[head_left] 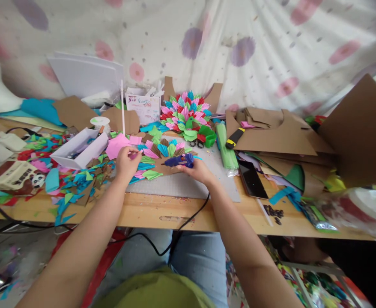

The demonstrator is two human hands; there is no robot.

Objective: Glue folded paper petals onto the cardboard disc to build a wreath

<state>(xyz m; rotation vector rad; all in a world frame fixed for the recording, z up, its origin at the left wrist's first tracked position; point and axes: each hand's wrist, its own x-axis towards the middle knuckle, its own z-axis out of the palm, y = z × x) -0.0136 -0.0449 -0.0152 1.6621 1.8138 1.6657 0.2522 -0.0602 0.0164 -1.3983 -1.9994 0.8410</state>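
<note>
Cardboard [168, 171] partly covered with fanned paper petals [152, 175] lies on a grey board [222, 177], which probably shields the table [136, 209] from glue. The right hand's [201, 172] fingers wrap a blue glue gun [180, 161] so its nozzle faces bare cardboard; the left hand's [126, 162] fingers pinch a pinkish scrap [133, 155], clear of the tip. Beyond sits a fuller petal cluster [186, 112].

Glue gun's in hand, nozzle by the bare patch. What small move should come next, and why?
Probably squeeze a little glue onto the bare brown cardboard: the right hand holds the blue glue gun with its nozzle at or just above that patch, the left hand pinches a small pink piece, and pleated paper pieces border the gap.
</note>
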